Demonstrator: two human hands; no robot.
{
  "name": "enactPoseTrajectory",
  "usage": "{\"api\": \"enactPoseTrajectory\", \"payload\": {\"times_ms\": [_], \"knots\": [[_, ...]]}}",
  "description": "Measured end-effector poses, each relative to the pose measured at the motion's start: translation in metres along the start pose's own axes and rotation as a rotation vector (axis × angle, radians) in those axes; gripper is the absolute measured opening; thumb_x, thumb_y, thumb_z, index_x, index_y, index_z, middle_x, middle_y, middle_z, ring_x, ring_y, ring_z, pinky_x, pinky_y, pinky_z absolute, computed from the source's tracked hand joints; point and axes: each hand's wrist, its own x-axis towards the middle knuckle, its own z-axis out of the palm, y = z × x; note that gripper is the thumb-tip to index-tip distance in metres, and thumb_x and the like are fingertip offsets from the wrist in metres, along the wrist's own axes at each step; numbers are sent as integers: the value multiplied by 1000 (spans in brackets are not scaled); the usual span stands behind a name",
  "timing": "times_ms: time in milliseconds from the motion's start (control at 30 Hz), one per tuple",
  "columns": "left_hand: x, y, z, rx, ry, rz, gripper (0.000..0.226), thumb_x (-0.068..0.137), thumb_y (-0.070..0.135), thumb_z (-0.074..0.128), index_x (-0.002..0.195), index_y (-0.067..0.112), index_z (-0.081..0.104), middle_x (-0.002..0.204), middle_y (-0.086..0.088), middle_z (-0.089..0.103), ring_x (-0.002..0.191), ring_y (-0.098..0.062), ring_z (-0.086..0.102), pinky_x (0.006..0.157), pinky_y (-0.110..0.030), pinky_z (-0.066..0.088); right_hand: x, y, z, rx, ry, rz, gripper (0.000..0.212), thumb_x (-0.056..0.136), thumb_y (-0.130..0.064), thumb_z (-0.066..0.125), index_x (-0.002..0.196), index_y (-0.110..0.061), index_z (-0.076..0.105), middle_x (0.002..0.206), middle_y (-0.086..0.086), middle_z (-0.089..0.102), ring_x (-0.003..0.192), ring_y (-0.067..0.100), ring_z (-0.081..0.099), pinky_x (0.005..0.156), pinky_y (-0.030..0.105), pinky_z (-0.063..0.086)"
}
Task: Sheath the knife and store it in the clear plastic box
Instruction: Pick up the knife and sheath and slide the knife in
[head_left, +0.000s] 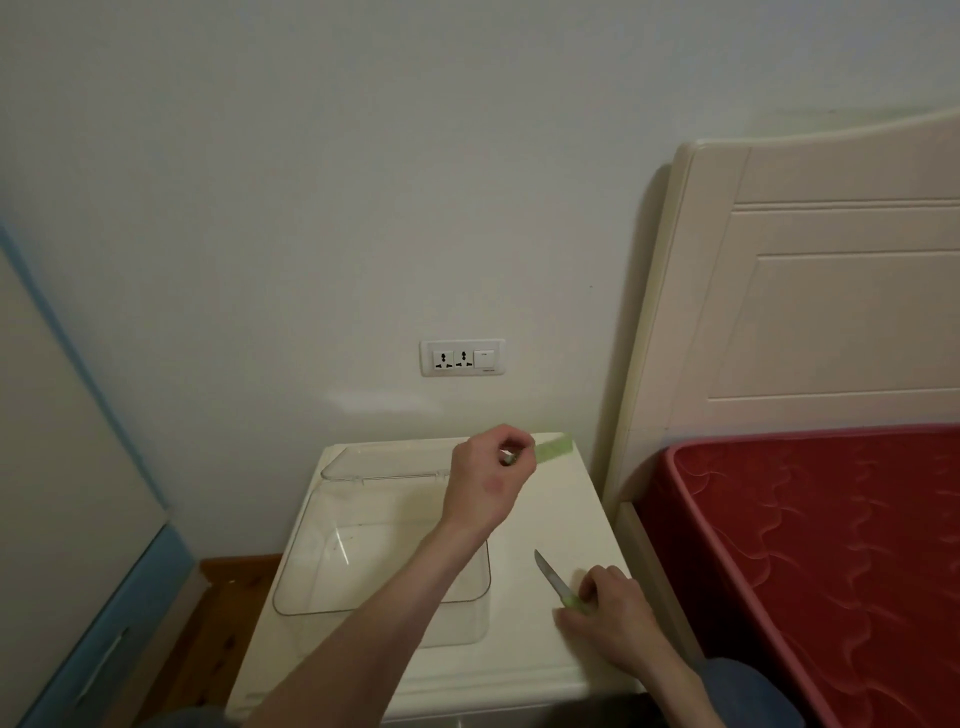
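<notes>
A small knife (549, 576) with a bare steel blade and a green handle lies low over the white nightstand (550, 514), blade pointing up-left. My right hand (605, 613) grips its handle near the front right corner. My left hand (491, 480) reaches across the far side of the clear plastic box (332, 551) and pinches one end of the pale green sheath (555, 448), which sticks out to the right near the nightstand's back edge. The box stands open on the left half of the nightstand, its clear lid (384, 462) folded back toward the wall.
A bed with a red mattress (810, 561) and a cream headboard (810, 291) stands close on the right. A wall socket (462, 357) sits above the nightstand. A blue and white cabinet (78, 519) is at the left, with wooden floor (218, 613) between.
</notes>
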Motion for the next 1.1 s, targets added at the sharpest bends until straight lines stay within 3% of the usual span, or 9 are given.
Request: {"api": "enactPoseTrajectory", "payload": {"times_ms": [133, 333, 467, 767, 900, 1100], "knots": [[-3, -2, -21, -135, -11, -52, 17, 83, 9, 64, 77, 23, 72, 50, 10, 59, 48, -4, 59, 49, -16, 44, -1, -1, 0, -14, 1, 3, 28, 71, -45, 66, 80, -22, 52, 89, -7, 54, 87, 18, 54, 76, 34, 50], [-9, -10, -43, -389, 53, -153, 15, 85, 2, 64, 93, 12, 71, 70, -5, 65, 55, -7, 62, 57, -18, 52, -2, 1, 1, -28, 23, -9, 28, 70, -42, 65, 80, -20, 52, 89, -7, 53, 88, 18, 51, 76, 31, 46], [-11, -13, -55, -542, 117, -235, 23, 82, -1, 66, 102, 10, 68, 63, 3, 66, 57, -9, 60, 59, -19, 51, -2, 1, 2, -23, 22, -16, 26, 74, -41, 65, 80, -21, 51, 90, -6, 54, 89, 18, 51, 78, 32, 46], [-15, -12, -77, -802, 166, -357, 19, 82, 2, 70, 99, 10, 67, 69, 0, 63, 52, -11, 58, 39, -18, 39, -2, 0, 2, -37, 24, -16, 24, 76, -39, 65, 77, -22, 48, 92, -5, 54, 91, 19, 51, 80, 32, 45], [-18, -12, -81, -862, 165, -357, 16, 83, -1, 68, 95, 9, 67, 68, -2, 64, 52, -12, 60, 44, -18, 46, -1, 1, 3, -49, 21, -18, 25, 77, -41, 66, 75, -25, 47, 90, -6, 52, 92, 19, 51, 80, 32, 46], [-22, -14, -86, -986, 155, -327, 11, 90, -2, 58, 94, 6, 64, 80, -9, 68, 68, -19, 73, 58, -18, 56, -1, 1, 7, -105, 24, -3, 29, 80, -45, 62, 69, -31, 39, 87, -8, 49, 88, 18, 47, 73, 29, 41]]}}
